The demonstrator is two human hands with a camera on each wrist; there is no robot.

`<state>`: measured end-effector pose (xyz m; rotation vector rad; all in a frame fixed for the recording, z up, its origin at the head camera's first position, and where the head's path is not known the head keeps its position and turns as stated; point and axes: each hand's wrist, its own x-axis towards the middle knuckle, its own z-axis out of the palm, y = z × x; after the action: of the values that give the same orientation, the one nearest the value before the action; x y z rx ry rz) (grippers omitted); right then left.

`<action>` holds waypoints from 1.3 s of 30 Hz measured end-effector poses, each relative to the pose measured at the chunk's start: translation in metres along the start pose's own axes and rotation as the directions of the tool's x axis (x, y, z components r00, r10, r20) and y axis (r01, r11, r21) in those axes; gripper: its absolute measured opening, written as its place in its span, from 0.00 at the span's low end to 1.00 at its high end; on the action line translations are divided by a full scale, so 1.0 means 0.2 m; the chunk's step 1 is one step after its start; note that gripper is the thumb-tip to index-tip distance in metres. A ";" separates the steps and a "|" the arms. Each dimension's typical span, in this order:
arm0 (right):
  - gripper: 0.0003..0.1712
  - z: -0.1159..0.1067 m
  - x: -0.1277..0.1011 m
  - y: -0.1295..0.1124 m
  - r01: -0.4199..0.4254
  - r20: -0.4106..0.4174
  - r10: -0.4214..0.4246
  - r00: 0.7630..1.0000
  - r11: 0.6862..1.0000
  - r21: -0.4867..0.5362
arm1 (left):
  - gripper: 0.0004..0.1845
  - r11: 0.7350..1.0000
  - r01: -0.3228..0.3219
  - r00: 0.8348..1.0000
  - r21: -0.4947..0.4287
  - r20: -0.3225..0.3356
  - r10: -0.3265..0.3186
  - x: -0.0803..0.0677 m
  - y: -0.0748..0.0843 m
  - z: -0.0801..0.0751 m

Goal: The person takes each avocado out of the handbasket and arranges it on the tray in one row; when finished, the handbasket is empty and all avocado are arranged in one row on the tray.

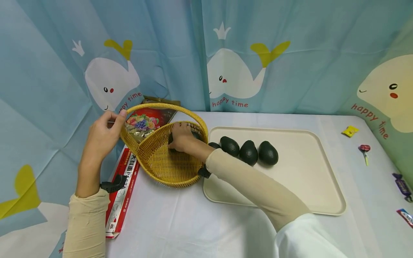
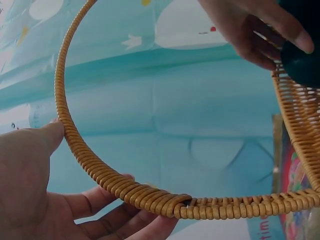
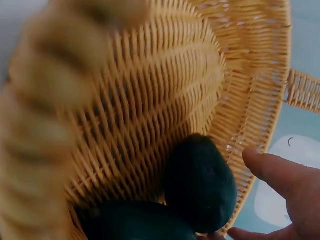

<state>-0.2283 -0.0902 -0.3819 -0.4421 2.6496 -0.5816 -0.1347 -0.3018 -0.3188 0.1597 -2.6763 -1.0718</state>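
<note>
My left hand (image 1: 102, 134) holds the arched handle (image 2: 117, 185) of a yellow woven basket (image 1: 153, 150), thumb on one side and fingers on the other. The basket is tilted, its inside facing me. Inside it my right hand (image 1: 182, 137) is around a dark green avocado (image 3: 200, 182). In the right wrist view, the thumb stands a little apart from this avocado, and the other fingertips are near its lower end, partly hidden. A second avocado (image 3: 142, 220) lies against it in the basket. Several more avocados (image 1: 248, 152) lie on a cream tray (image 1: 306, 175) to the right.
Behind the basket stands a red pouch with fruit printed on it (image 1: 145, 123). A long red-and-white box (image 1: 124, 190) lies at the left. Along the right side are a yellow-wrapped candy (image 1: 350, 131), a lollipop (image 1: 364, 148) and a purple-wrapped candy (image 1: 402, 186). Patterned curtains (image 1: 180, 53) hang behind.
</note>
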 end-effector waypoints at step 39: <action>0.54 0.00 0.02 0.06 0.193 0.170 -0.157 0.973 0.956 -0.221 | 0.32 1.000 -0.007 1.000 -0.017 -0.003 0.006 0.00 0.00 0.00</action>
<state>-0.2346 -0.0824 -0.3888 -0.7667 2.5584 -0.2691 -0.1346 -0.3025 -0.3189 0.1493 -2.6619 -1.0916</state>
